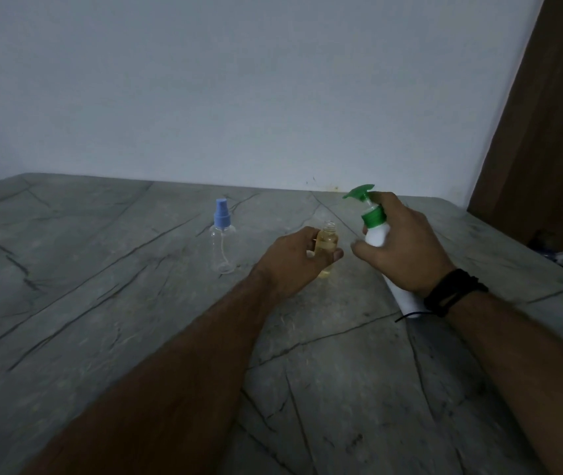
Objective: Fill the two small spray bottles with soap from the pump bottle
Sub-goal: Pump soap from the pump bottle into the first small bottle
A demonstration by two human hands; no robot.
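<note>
Both forearms are bare, no sleeves showing. The right wrist wears a black band [455,292] of wrapped straps, a thin loose cord trailing toward 8 o'clock.

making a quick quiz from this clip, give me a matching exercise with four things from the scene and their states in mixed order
Things:
1. capped spray bottle
2. uncapped spray bottle
3. pump bottle
4. wristband

States:
a. white with a green pump top, held tilted by the right hand
b. black, worn on the right wrist
c. clear, looks empty, stands alone on the table
d. holds yellowish liquid, gripped by the left hand

Pairs: 1-c, 2-d, 3-a, 4-b
</note>
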